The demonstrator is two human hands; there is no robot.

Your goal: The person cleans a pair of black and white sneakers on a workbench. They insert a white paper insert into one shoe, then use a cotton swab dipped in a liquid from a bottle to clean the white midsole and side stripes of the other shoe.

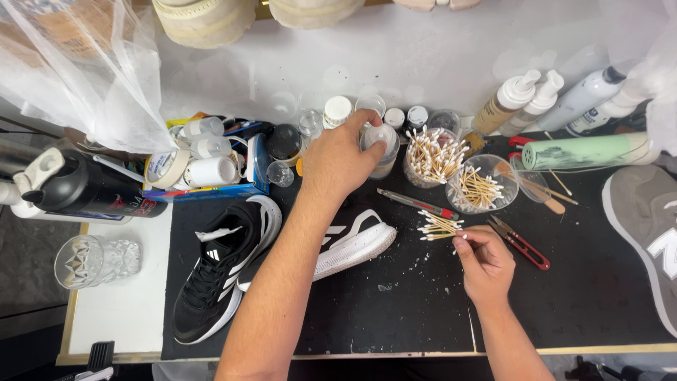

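My left hand [342,159] reaches to the back of the black mat and grips a small clear bottle [381,148] standing among other jars. My right hand [485,259] holds a cotton swab by its stick, close to a loose pile of cotton swabs [438,226] on the mat. Two black sneakers with white soles lie under my left forearm: one [215,271] upright at the left, the other [352,247] partly hidden by the arm.
Two clear cups hold more swabs [431,156] [481,187]. A utility knife [416,203] and red snips [522,243] lie nearby. Pump bottles [518,99], a green can [585,150], tape roll [169,168], black spray bottle [84,190], a glass [95,259] and a grey shoe [645,226] surround the mat.
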